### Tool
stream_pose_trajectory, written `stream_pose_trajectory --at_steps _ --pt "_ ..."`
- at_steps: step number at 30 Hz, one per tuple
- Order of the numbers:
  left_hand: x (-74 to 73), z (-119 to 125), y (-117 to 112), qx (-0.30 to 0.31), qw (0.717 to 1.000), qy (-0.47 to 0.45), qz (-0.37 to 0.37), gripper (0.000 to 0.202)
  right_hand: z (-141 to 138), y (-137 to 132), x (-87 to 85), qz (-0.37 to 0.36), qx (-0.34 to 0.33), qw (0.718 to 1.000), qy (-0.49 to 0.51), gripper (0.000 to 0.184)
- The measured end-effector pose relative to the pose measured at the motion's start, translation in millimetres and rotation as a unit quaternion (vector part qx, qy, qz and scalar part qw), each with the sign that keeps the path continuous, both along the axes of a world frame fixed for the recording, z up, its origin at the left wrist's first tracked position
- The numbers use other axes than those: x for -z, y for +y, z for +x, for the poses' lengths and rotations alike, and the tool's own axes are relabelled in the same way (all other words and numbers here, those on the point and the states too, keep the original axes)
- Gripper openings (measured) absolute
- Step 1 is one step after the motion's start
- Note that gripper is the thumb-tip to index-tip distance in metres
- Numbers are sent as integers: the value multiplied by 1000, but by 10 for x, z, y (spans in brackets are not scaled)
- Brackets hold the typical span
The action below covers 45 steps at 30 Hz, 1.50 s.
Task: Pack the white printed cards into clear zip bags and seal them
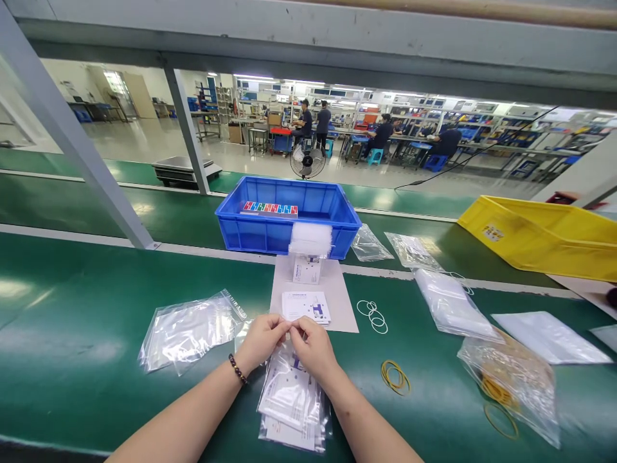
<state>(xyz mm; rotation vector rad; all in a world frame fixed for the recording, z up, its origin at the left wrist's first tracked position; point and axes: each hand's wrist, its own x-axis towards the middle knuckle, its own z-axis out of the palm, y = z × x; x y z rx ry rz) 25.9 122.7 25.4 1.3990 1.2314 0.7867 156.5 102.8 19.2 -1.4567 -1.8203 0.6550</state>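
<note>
My left hand (264, 339) and my right hand (312, 347) meet with thumbs and forefingers pinched on the top edge of a clear plastic bag, largely hidden by the fingers. Beneath them is a pile of clear bags (288, 392) with white printed booklets inside. Just beyond the fingertips, a stack of white printed booklets (304, 305) rests on a grey sheet of card (343, 315). Flat clear zip bags (190, 331) lie left of my left hand. Behind the booklets, a small printed stack (307, 270) stands under a white translucent bundle (311, 240).
A blue bin (284, 235) holding a colourful strip stands at the back; a yellow bin (544, 238) is at right. White rings (378, 321), yellow rubber bands (395, 377) and plastic packs (453, 305) lie to the right. A grey post (96, 141) rises at left. Several people work far off.
</note>
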Motion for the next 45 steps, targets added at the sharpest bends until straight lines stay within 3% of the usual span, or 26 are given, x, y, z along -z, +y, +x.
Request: stream_pose_trajectory --at_steps 5,9,14,16,19,21,22,25,28,30,32,35,37,40,43,45 --pt "-4 -14 -20 31 993 81 79 32 -30 66 81 39 40 995 -84 22" --pt "-4 -23 7 43 997 43 56 32 -28 110 110 140 93 975 -146 26" --pt "20 -98 90 0 998 -36 -57 34 0 60 60 217 -42 961 -166 21" --pt "-2 -148 105 -9 999 -24 -41 32 16 49 35 193 -69 963 -176 24" --pt "-93 -223 86 -22 988 49 146 22 58 53 -21 107 -111 982 -106 25" --pt "-165 -262 64 41 959 101 262 14 104 53 -80 30 -151 988 -34 22" --pt "-195 -279 57 93 946 126 283 13 133 50 -115 -12 -166 986 -6 21" --pt "-239 -320 67 190 926 203 254 11 244 35 -231 -139 -182 973 21 16" --pt "-226 -358 114 183 929 239 213 19 361 53 -310 -183 -184 966 -7 21" --pt "-204 -374 145 192 937 227 184 21 413 103 -299 -145 -146 978 -27 19" --pt "-183 -376 166 207 945 203 152 22 438 180 -229 -87 -25 993 -80 18" --pt "-155 -353 171 218 957 158 105 21 454 308 -69 -54 149 968 -195 41" --pt "-138 -331 162 222 963 133 80 19 481 374 18 -94 168 959 -208 53" --pt "-114 -303 144 229 965 113 60 16 561 437 69 -132 186 966 -118 52" --pt "-98 -282 128 245 963 100 52 13 636 461 42 -60 259 964 26 44" --pt "-99 -267 119 251 962 91 51 12 647 452 3 -22 276 948 159 40"
